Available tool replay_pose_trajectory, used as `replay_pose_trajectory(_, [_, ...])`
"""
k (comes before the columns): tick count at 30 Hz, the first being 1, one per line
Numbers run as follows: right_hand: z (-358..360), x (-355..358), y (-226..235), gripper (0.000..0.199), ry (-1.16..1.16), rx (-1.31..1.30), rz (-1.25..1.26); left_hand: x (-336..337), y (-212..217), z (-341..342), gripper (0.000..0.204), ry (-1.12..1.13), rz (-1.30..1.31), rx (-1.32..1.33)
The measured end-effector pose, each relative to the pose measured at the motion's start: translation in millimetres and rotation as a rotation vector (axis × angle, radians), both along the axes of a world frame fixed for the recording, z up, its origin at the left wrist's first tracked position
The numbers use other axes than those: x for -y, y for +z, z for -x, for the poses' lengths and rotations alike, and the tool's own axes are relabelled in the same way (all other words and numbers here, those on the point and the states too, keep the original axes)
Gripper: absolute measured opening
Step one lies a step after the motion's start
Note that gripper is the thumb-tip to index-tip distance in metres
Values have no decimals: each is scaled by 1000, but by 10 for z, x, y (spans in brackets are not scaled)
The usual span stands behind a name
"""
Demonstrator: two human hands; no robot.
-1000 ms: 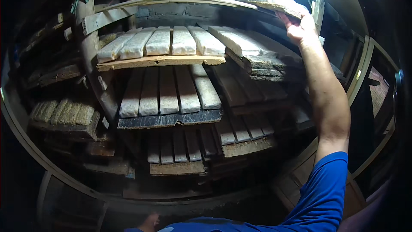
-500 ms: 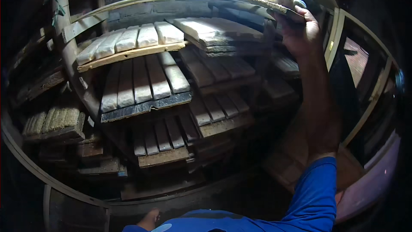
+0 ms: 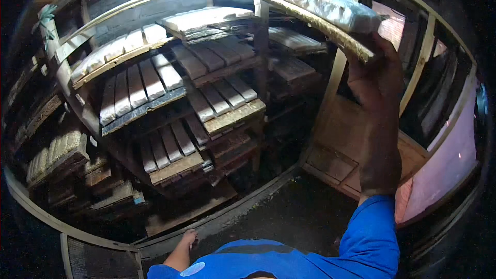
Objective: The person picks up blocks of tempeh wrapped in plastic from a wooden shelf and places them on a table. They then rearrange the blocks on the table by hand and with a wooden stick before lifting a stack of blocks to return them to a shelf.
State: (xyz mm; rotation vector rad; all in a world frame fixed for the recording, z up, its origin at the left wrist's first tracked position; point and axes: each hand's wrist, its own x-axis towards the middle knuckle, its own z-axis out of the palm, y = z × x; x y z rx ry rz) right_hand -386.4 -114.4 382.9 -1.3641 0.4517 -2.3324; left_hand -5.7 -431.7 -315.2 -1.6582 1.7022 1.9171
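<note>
My right hand (image 3: 380, 75), raised high on the right, is closed round the near end of a wooden board (image 3: 330, 35). Long white slabs (image 3: 315, 1) lie on that board, brightly lit, their kind not certain. The thumb and fingers grip the board's end from below and at its side; the far end reaches up toward a wooden rail. Low at the front, my left hand (image 3: 190, 238) hangs beside my body, away from the racks. It is small and dim there, and its fingers are not clear enough to tell open from closed.
A tiered wooden rack (image 3: 67, 80) holds boards with white slabs (image 3: 142, 85) in rows. Rougher yellowish slabs (image 3: 59, 150) lie at the lower left. A wood-framed door (image 3: 336, 139) stands on the right beside a pink panel (image 3: 444, 160). Dark floor (image 3: 289, 212) shows below.
The view has turned to the right, so the rack sits further left. The board in my right hand looks nearer and larger. More of the floor and wooden door shows.
</note>
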Motion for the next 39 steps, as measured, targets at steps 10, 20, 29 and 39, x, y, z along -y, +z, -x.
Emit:
replay_pose_trajectory(10, [-1214, -1752, -1536, 38, -172, 262, -137, -1133, 2678, 1350, 63, -261, -309, -890])
replay_pose_trajectory(20, [-2735, -2509, -3500, 41, -770, 808, -229, -1952, 3799, 1808, 67, -601, -935, -1240])
replay_pose_trajectory(29, [-4688, -2550, -4275, 45, -1030, 1186, -357, -2205, 2954, 942, 51, -644, -1118, -764])
replay_pose_trajectory(39, [-5681, -2336, -4503, 48, -973, 1310, -169, -2341, 2630, 1142, 52, -907, -1162, -443])
